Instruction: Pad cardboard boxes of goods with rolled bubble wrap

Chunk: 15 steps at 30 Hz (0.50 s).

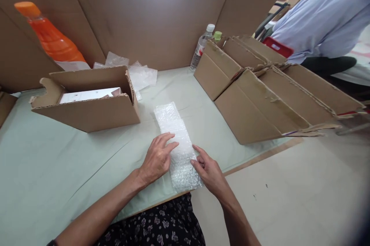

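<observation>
A long strip of bubble wrap [183,147] lies at the table's near edge, running slightly aslant from me. My left hand [157,157] rests at its left side, with the fingers stretched over the plastic and the thumb and fingertips apart. Along the strip's right edge is my right hand [208,169]. Its thumb touches the wrap and its index finger points along the edge, apart from the thumb; the other fingers are curled and partly hidden. Whether anything is inside the wrap I cannot tell.
An open cardboard box [92,115] holding white boxes [89,95] stands left. Behind it are clear plastic bags [143,76] and an orange bottle [54,39]. Several open cartons [254,111] and a water bottle [200,47] stand right. A person in a light blue shirt [320,18] is beyond.
</observation>
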Available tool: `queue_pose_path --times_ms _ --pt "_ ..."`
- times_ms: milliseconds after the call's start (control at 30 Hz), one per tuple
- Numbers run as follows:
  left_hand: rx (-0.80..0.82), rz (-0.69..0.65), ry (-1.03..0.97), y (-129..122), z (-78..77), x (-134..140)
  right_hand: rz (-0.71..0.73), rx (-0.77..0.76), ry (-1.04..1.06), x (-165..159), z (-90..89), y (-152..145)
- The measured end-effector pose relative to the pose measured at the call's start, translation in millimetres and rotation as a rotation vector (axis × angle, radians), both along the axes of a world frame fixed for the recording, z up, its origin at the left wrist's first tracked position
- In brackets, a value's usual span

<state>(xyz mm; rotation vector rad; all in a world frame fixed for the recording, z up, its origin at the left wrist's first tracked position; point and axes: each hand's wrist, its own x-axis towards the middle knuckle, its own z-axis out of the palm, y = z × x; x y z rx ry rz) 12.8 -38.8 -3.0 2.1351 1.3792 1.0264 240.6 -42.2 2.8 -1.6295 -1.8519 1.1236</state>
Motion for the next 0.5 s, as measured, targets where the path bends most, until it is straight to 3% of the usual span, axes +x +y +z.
queue_pose_path --times_ms 100,200,300,400,500 --pt "0.022 -0.158 0.101 5.0 -4.3 -0.9 -0.014 -0.051 0.024 7.5 3.9 4.5" --pt "-0.033 -0.231 0.168 9.4 -8.4 -2.6 -0.027 -0.146 0.107 13.6 8.9 3.8" --pt "-0.093 -0.292 0.193 13.6 -7.8 -8.7 0.054 -0.278 0.270 18.1 14.1 -1.7" --pt "-0.206 -0.349 0.120 17.8 -3.8 -20.2 0.019 -0.378 0.451 18.0 19.9 -4.1" --pt "-0.382 -0.366 -0.036 20.1 0.1 -28.9 -0.087 -0.372 0.617 7.7 25.9 6.9"
